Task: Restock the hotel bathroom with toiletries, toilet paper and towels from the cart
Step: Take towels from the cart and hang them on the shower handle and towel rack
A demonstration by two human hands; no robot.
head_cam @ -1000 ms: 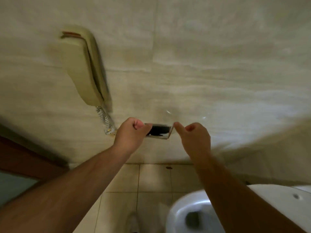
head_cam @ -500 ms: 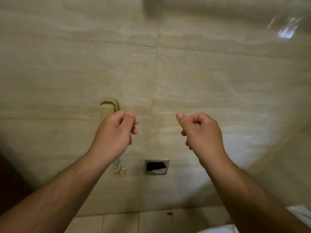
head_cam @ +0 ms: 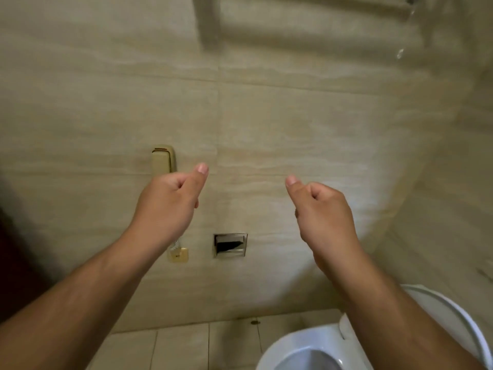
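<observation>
A small chrome recessed holder (head_cam: 230, 245) is set into the beige tiled wall, its opening dark with nothing showing inside. My left hand (head_cam: 168, 204) is raised above and left of it, fingers curled, thumb out, holding nothing. Up and to the right of the holder, my right hand (head_cam: 318, 209) is curled the same way and also holds nothing. Neither hand touches the holder. No toiletries, toilet paper, towels or cart are in view.
A beige wall phone (head_cam: 163, 159) hangs left of the holder, its coiled cord running to a socket (head_cam: 178, 255). A white toilet bowl (head_cam: 306, 348) with raised lid (head_cam: 453, 324) fills the lower right. A dark door edge (head_cam: 10, 263) is at left.
Both hands have come away from the recessed holder and risen in front of the wall. The view has tilted up and back, so the holder now sits below the hands.
</observation>
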